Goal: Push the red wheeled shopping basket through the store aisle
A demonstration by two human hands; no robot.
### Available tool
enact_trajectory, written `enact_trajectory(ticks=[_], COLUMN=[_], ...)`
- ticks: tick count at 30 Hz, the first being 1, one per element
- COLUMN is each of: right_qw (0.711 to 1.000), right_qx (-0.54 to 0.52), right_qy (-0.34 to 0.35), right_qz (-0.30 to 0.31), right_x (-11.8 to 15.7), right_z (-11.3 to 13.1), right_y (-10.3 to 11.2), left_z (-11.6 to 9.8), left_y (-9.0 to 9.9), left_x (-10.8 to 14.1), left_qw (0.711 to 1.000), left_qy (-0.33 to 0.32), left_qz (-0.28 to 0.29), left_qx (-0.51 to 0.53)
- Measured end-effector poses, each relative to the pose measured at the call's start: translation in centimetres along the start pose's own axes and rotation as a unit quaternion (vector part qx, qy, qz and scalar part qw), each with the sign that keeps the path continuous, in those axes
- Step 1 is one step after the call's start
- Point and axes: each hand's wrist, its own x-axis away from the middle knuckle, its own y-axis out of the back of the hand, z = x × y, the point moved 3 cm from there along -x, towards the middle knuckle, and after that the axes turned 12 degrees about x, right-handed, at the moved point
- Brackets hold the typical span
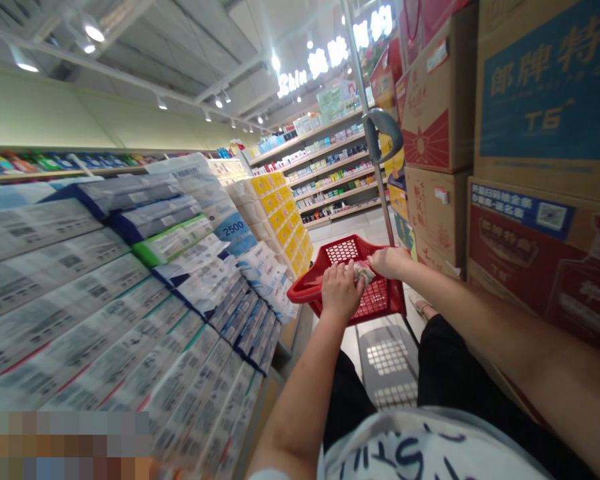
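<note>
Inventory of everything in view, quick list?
Wrapped packs: many, white and blue, stacked left
Yellow-labelled packs: many, yellow and white, beyond them
Cardboard cartons: four, brown with red or blue print, stacked right
Shelved small boxes: many, mixed colours, far wall
Ceiling spotlights: several, white, overhead
Plastic basket: one, red, ahead of the person
Crumpled item: one, pale, between the hands
Left hand: one, bare, on the crumpled item
Right hand: one, bare, on the crumpled item
</note>
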Motion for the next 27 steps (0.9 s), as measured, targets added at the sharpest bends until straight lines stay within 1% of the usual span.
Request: enact_trajectory(ticks=[4,5,6,7,8,10,11,12,13,16,18,20,22,24,25,27], right_qw=[1.0,0.999,0.999,0.998,0.998,0.997,0.996,0.995,0.994,0.994,0.994,0.994,0.994,0.995,0.995,0.996], right_qx=[-0.014,-0.02,-0.025,-0.032,-0.04,-0.057,-0.065,-0.072,-0.077,-0.078,-0.077,-0.078,-0.079,-0.074,-0.069,-0.057], right_qy=[-0.015,-0.026,-0.037,-0.047,-0.054,-0.061,-0.066,-0.071,-0.076,-0.08,-0.08,-0.081,-0.078,-0.069,-0.068,-0.064], right_qz=[0.0,-0.001,-0.004,-0.006,-0.007,-0.007,-0.004,-0.002,0.0,-0.001,-0.002,0.001,0.002,-0.004,-0.007,-0.017], right_x=[0.3,0.3,0.3,0.3,0.3,0.3,0.2,0.2,0.1,0.0,0.0,0.0,0.1,0.2,0.3,0.6], right_z=[1.2,1.5,1.8,2.2,2.5,3.1,3.3,3.5,3.7,4.3,4.7,5.1,5.5,5.9,6.1,6.5], right_y=[0.2,0.2,0.2,0.1,0.1,0.1,0.2,0.2,0.2,0.4,0.6,0.7,0.8,0.9,0.9,0.9], left_z=[0.3,0.5,0.6,0.7,0.7,0.6,0.5,0.6,0.7,0.9,1.1,1.2,1.4,1.6,1.9,2.5], left_y=[0.2,0.2,0.3,0.4,0.5,0.4,0.3,0.2,0.1,0.2,0.3,0.4,0.5,0.7,0.8,0.8], left_x=[-1.6,-1.8,-1.8,-1.7,-1.3,-0.2,0.4,0.8,1.2,0.8,0.0,-0.5,-0.5,-0.1,0.0,-0.1], left_qw=[0.993,0.99,0.99,0.991,0.994,0.999,0.999,0.999,0.998,0.998,0.997,0.995,0.995,0.997,0.997,0.993], left_qy=[0.103,0.121,0.128,0.122,0.1,0.033,0.003,-0.014,-0.016,0.03,0.072,0.098,0.094,0.072,0.071,0.106], left_qz=[0.059,0.063,0.056,0.039,0.017,-0.021,-0.029,-0.034,-0.042,-0.048,-0.024,0.003,0.001,-0.021,-0.03,-0.021], left_qx=[-0.011,-0.02,-0.028,-0.031,-0.028,-0.001,0.016,0.028,0.036,0.036,0.027,0.017,0.014,0.022,0.028,0.043])
